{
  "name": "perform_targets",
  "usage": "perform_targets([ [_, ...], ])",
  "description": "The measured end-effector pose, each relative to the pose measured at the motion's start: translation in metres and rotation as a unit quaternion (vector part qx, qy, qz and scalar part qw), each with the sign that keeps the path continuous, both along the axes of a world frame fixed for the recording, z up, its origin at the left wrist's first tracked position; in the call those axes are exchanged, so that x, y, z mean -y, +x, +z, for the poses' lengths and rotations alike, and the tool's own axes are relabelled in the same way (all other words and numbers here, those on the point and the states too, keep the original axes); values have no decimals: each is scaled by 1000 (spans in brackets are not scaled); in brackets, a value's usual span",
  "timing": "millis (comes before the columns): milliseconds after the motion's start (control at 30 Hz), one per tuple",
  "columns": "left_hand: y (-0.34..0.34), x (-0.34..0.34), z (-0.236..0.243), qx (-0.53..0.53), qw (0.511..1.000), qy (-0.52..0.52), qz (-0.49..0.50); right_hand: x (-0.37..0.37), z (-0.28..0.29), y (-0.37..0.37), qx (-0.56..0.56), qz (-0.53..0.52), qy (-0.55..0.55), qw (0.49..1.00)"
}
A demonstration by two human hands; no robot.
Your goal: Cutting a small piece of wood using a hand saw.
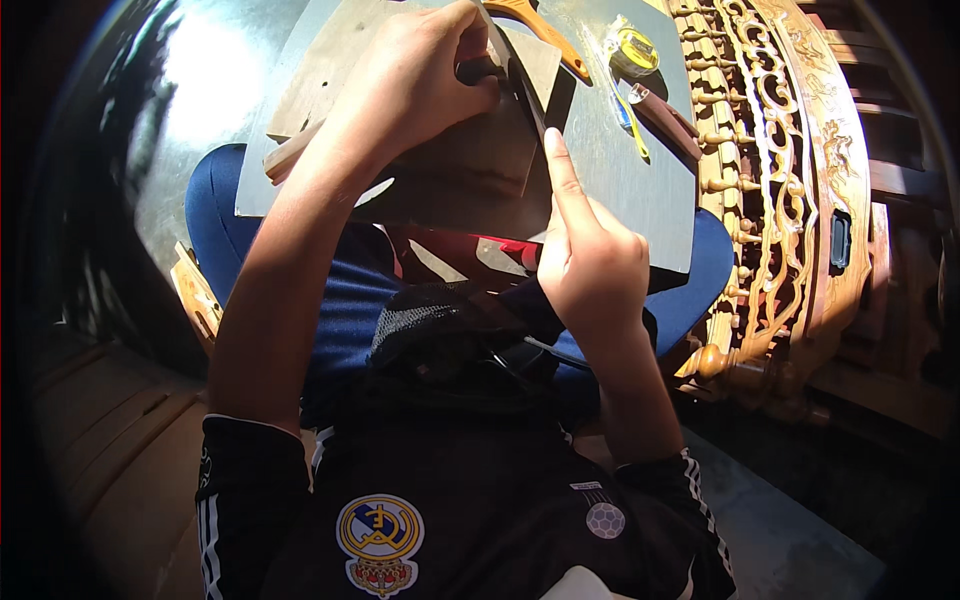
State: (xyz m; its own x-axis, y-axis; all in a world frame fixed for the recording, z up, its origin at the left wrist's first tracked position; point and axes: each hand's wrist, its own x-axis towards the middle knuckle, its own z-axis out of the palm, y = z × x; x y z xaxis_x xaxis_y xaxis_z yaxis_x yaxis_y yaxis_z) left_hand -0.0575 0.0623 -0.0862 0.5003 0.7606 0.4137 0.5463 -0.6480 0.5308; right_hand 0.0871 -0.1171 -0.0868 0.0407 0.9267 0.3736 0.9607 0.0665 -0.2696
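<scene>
My left hand (425, 70) is bent over the work surface with its fingers curled around a dark-ended piece (478, 70) whose kind I cannot make out. Against it leans a long, thin, dark blade-like strip (527, 95). My right hand (597, 255) is closed, with its index finger stretched up along the strip's lower end; whatever its other fingers hold is hidden. Beneath both hands lies a flat wooden board (335, 75), partly in shadow, on a grey panel (655, 215) across my lap.
A yellow tape measure (635, 50), a yellow-and-blue tool (628, 120), a reddish-brown wooden piece (665, 120) and an orange-brown wooden handle (545, 30) lie toward the far right of the panel. Carved wooden furniture (790, 150) stands close on the right.
</scene>
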Motion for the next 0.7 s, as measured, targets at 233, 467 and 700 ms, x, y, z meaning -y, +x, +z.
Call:
perform_targets([
  [233, 4, -4, -2, 59, 998, -32, -11, 86, 9, 4, -47, -17, -33, 998],
  [467, -5, -5, 7, -22, 995, 86, -34, -15, 14, 3, 3, -4, -15, 1000],
  [700, 7, 5, 13, 29, 999, -23, 17, 73, 21, 3, 3, -22, -52, 998],
])
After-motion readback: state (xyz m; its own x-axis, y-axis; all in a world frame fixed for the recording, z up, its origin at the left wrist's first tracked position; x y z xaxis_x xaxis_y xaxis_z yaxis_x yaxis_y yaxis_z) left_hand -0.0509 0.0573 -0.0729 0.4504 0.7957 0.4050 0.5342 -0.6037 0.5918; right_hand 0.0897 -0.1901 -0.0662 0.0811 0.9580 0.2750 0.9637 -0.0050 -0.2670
